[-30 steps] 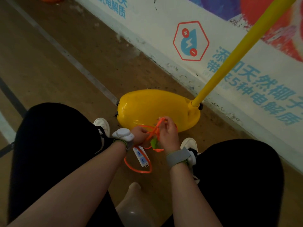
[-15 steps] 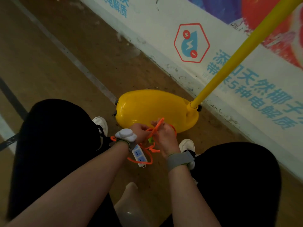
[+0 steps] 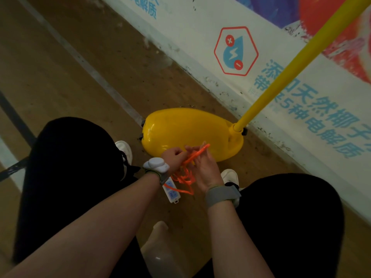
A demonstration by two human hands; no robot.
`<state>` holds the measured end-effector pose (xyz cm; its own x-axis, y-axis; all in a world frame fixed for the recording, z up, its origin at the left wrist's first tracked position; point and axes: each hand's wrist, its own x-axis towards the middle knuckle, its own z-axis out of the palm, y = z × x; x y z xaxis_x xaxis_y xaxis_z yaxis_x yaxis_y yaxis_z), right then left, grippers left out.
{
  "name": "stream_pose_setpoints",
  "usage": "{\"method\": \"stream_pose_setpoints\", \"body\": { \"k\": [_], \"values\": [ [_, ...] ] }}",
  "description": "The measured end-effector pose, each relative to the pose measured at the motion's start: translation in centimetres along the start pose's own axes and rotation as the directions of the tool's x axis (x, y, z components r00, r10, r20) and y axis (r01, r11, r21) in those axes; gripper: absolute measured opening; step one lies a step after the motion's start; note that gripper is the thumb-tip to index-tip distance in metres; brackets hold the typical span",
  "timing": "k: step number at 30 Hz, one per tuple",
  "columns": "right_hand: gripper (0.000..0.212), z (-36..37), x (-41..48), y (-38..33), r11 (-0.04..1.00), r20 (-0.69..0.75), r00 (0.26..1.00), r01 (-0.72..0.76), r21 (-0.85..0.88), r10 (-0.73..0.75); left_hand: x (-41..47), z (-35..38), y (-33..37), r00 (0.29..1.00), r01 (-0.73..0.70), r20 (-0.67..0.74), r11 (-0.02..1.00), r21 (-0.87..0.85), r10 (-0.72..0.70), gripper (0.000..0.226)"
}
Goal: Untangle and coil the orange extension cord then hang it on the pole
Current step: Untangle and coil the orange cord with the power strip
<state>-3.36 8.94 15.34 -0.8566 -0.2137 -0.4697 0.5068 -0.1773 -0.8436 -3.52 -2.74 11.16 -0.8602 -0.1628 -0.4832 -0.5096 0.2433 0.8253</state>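
The orange extension cord (image 3: 187, 177) hangs in tangled loops between my two hands, just in front of the yellow base. Its white power strip (image 3: 171, 191) dangles below my left wrist. My left hand (image 3: 175, 158) pinches a strand of the cord near its top. My right hand (image 3: 204, 169) has the cord looped over its fingers, palm turned toward me, fingers curled round the strand. The yellow pole (image 3: 297, 63) rises to the upper right from its yellow base (image 3: 190, 131).
A printed white wall panel (image 3: 236, 51) runs diagonally behind the pole. My black-clad knees (image 3: 66, 167) and white shoes (image 3: 229, 176) flank the hands. A pale rounded seat edge (image 3: 160, 249) shows at the bottom. Brown floor with painted lines (image 3: 76, 55) spreads to the left.
Both hands rose slightly toward the yellow base, lifting the cord. The lowest loop and the power strip came up off the floor and now hang closer under my wrists.
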Motion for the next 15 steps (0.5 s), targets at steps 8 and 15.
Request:
{"method": "stream_pose_setpoints", "body": {
  "k": [8,15],
  "values": [
    [0.042,0.5,0.2,-0.1,0.996,-0.337,0.941,-0.048,-0.069,0.022,-0.8,0.7,0.1,0.982,0.066,0.167,0.991,0.116,-0.085,0.037],
    [0.034,0.6,-0.3,-0.9,0.919,-0.26,0.931,0.152,-0.363,-0.257,-0.5,-0.6,-2.1,0.935,0.311,0.13,0.938,0.152,-0.331,0.037]
  ]
}}
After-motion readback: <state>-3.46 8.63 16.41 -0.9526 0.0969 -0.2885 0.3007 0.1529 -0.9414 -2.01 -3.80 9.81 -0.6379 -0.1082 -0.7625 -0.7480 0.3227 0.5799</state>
